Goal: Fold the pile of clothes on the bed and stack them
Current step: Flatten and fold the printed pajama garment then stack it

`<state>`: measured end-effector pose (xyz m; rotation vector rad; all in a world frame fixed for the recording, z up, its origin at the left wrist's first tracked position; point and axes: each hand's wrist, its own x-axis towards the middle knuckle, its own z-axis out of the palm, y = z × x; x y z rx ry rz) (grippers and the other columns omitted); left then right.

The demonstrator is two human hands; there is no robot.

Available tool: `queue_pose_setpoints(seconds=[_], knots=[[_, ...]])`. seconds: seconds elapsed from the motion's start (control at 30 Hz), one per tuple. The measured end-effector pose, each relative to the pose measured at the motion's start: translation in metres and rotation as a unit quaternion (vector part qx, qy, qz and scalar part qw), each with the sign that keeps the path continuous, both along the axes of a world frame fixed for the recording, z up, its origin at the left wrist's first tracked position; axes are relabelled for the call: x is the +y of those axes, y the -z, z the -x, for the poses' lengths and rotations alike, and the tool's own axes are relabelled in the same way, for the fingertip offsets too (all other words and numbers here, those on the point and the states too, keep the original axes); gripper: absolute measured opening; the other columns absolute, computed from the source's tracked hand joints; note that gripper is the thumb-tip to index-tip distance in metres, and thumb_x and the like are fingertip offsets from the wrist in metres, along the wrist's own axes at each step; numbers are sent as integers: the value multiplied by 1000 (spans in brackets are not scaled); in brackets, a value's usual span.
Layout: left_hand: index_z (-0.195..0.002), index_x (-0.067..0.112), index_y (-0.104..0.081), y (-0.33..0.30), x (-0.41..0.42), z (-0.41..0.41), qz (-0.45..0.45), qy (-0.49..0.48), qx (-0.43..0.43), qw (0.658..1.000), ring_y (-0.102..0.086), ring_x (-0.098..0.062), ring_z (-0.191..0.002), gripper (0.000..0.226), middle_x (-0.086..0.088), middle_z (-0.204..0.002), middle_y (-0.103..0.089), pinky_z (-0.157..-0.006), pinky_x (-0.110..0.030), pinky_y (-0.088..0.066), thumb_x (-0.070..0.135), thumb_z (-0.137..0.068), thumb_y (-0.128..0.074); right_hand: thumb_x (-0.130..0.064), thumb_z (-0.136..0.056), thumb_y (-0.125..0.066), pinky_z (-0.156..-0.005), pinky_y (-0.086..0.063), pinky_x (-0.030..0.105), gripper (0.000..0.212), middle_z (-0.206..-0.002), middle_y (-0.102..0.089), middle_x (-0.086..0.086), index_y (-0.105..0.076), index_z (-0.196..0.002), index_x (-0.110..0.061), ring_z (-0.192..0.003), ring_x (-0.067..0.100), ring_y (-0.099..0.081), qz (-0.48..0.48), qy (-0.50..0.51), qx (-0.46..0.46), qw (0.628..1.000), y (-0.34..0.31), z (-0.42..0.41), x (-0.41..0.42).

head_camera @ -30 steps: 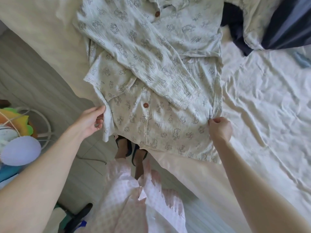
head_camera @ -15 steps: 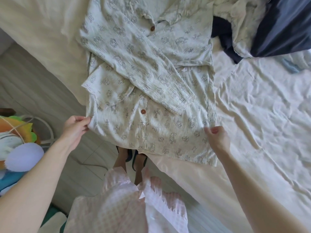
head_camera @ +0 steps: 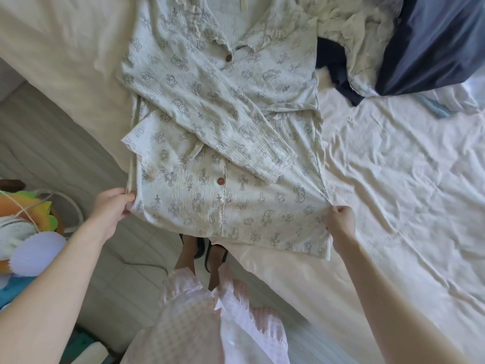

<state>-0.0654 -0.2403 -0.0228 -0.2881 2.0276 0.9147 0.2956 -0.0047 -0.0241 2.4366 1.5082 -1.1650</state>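
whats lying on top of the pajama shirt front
One long sleeve lies folded diagonally across the pajama shirt, with the other sleeve's cuff beneath it. Whatever is under the shirt is covered.

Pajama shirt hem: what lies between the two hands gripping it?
In the head view, only the pajama shirt spans from left hand to right hand: its printed lower front, with a brown button just above that line.

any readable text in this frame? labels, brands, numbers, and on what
None readable.
Pyjama shirt, gripped at its lower side seams by the left hand and the right hand: printed only with small figures and crosses, no lettering; no tag visible.
Brown buttons: no marking can be made out.
Dark blue garment in the pile: no label in view.
Colourful toy on the floor: no text visible.
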Motion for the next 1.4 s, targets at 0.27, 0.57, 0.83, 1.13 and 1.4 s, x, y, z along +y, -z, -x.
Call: queue_pose_setpoints(seconds=[0.27, 0.57, 0.83, 1.13, 1.4], knots=[[-123, -2, -54, -4, -2, 7, 59, -36, 53, 996, -51, -22, -83, 31, -8, -96, -55, -79, -30, -42, 3, -93, -51, -10, -95, -32, -48, -21, 29, 31, -66, -29, 1, -26, -66, -20, -55, 16, -29, -59, 122, 14, 991, -27, -9, 31], [-117, 1, -53, -14, -15, -15, 36, 57, 46, 997, -56, -25, -90, 26, -11, -103, -60, -76, -34, -44, 11, -93, -55, -37, -85, -66, -72, -47, 35, 55, -90, -57, 31, -60, -110, 11, -77, 29, -55, 49, 145, 73, 986, -29, -18, 28], [-115, 2, -55, -27, -34, -25, -28, -58, -86, 994, -61, -18, -84, 23, -12, -104, -62, -77, -34, -48, 2, -92, -54, -35, -94, -53, -60, -33, 32, 32, -75, -51, 13, -55, -75, -9, -72, 25, -47, 23, 47, 33, 998, -28, -29, 27], [-120, 3, -52, -30, -42, -50, 43, 55, 76, 995, -56, -28, -108, 33, -8, -117, -57, -92, -39, -44, 25, -95, -54, -40, -97, -41, -48, -24, 31, 49, -57, -41, 6, -40, -60, -8, -51, 19, -37, -42, -134, -81, 987, -36, -32, -4], [-121, -7, -53, -24, -73, -64, 31, -28, -105, 994, -56, -22, -85, 38, -12, -104, -63, -62, -24, -41, 10, -89, -63, -31, -89, -60, -50, -29, 34, 44, -55, -49, 13, -48, -65, 4, -54, 28, -44, -4, -176, -81, 981, -33, -57, -28]])
